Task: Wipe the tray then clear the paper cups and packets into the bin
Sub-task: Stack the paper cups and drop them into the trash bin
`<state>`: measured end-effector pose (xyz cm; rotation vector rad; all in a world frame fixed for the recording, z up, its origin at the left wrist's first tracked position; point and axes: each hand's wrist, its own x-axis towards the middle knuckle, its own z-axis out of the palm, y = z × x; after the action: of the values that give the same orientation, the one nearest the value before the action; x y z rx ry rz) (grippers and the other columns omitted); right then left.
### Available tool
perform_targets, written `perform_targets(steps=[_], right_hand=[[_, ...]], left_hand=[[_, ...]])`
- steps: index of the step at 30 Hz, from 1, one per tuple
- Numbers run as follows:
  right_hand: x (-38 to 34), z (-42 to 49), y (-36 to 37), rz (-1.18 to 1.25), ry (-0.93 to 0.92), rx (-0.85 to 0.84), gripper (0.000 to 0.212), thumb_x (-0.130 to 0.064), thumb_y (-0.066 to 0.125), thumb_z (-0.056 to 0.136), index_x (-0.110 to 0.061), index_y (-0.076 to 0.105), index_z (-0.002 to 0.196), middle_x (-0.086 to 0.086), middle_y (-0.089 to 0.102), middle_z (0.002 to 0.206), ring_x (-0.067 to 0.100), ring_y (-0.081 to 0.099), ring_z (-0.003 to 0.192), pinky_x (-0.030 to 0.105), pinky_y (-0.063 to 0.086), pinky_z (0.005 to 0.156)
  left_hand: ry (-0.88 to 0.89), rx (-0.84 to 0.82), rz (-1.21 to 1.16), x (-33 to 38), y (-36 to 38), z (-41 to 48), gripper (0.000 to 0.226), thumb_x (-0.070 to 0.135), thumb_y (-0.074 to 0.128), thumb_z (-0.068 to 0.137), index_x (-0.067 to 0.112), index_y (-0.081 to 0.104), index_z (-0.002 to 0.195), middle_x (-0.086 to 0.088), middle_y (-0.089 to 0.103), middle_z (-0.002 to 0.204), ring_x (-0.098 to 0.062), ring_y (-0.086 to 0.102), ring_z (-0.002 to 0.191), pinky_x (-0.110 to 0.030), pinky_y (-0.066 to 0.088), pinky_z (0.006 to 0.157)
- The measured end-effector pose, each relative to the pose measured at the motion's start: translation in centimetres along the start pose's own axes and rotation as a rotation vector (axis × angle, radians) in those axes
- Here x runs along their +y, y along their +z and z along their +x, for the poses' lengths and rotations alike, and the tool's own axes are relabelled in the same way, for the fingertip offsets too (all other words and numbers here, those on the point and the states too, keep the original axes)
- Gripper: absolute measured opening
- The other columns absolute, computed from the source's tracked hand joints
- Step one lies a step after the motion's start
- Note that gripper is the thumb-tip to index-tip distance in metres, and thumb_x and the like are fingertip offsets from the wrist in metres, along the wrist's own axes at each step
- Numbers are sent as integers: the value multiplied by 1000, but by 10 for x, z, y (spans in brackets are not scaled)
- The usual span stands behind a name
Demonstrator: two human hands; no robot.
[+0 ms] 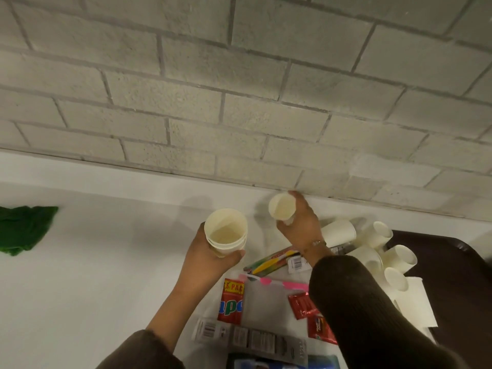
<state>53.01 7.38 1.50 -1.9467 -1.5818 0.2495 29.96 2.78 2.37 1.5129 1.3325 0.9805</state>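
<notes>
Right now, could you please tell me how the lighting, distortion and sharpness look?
Head view: wide-angle distortion bows the brick wall; dim light casts faint shadows on the counter behind the stacked cups and single cup; the green cloth looks blurred.

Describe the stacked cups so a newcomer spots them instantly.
Over the white counter below the brick wall, find the left hand. It grips the stack of paper cups. Unlike the single cup in the right hand, it shows nested rims.
</notes>
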Motion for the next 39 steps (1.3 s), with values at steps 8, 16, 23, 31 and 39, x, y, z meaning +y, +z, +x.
perform_targets(steps=[8,16,23,31,39], right_hand=[[-104,-58,-53,914,-43,53,67,-6,78,69,-26,45,124,-14,50,117,-1,55,103,16,52,80],[-86,-89,-40,456,-108,-147,84,-57,73,59,-38,39,134,-14,41,136,-1,37,126,15,33,105],[14,-71,-65,-247,126,-44,57,-40,63,82,-22,44,132,6,29,147,28,33,131,40,34,107],[80,-44,-76,-773,523,-289,61,-39,58,84,-14,32,133,21,41,133,37,41,124,46,36,105],[90,-40,-81,-583,560,-296,93,-54,70,70,-16,20,138,16,43,128,39,45,121,51,36,102]], left_hand=[[42,-42,153,2,11,-1,45,21,80,61,31,54,96,8,64,92,-12,64,82,-16,49,64],[136,-57,84,22,23,-10,48,25,81,62,32,55,101,21,59,86,3,60,81,-4,40,65],[108,-81,52,20,29,-19,54,16,82,57,29,54,100,17,60,91,5,57,83,-8,40,66],[118,-137,57,23,41,-26,54,19,82,59,39,50,97,22,58,90,5,56,84,-9,40,66],[116,-154,59,24,44,-28,60,18,83,60,39,44,101,29,50,92,5,52,84,-8,38,67]])
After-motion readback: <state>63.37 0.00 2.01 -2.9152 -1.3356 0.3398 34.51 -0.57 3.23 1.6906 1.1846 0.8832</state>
